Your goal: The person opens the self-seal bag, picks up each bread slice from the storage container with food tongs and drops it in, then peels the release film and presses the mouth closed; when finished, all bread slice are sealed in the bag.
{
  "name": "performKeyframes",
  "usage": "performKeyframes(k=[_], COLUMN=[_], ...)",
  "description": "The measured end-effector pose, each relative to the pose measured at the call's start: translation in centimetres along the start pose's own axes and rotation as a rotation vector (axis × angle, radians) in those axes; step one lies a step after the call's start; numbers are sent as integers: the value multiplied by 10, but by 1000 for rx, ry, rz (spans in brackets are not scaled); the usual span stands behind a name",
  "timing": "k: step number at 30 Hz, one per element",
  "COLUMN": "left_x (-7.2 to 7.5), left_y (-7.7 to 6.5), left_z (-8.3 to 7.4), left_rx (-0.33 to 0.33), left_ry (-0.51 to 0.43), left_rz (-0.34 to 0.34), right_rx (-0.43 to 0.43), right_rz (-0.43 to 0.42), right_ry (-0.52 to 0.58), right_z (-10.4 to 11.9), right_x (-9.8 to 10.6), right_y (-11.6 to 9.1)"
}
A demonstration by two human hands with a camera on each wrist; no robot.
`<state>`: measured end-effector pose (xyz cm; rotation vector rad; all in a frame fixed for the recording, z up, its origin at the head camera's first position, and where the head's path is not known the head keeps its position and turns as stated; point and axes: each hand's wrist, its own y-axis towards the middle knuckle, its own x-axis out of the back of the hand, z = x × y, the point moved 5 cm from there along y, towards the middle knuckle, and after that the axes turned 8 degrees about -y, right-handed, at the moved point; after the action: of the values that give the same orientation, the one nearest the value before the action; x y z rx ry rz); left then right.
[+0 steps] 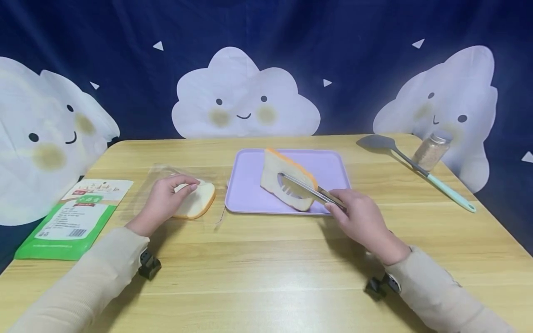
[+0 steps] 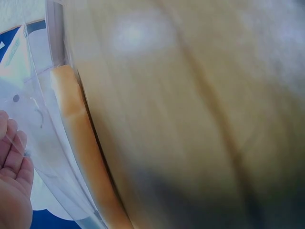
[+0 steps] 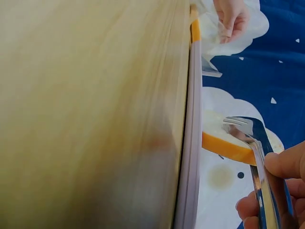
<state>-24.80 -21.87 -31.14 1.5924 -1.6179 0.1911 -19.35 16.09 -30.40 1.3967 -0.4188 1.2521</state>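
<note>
My right hand grips a pair of metal tongs, whose slotted head lies across the face of a bread slice. That slice tilts over the lavender tray, its lower edge close over the tray's front. In the right wrist view the tongs have one arm on either side of the slice's orange crust. To the left, my left hand pinches a clear plastic bag above another bread slice lying on the table. The left wrist view shows this slice's crust beside the film.
A green and white printed packet lies at the left of the wooden table. At the right, a dark spatula with a mint handle lies beside a lidded glass jar. A blue cloud-patterned curtain hangs behind.
</note>
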Motion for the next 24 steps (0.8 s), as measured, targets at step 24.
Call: performKeyframes(k=[24], left_x=[0], left_y=[1], left_z=[-1], left_rx=[29], left_ry=[-18], left_rz=[4], right_rx=[-149], right_rz=[106], right_ry=[269], right_z=[1], right_x=[3], right_y=[14])
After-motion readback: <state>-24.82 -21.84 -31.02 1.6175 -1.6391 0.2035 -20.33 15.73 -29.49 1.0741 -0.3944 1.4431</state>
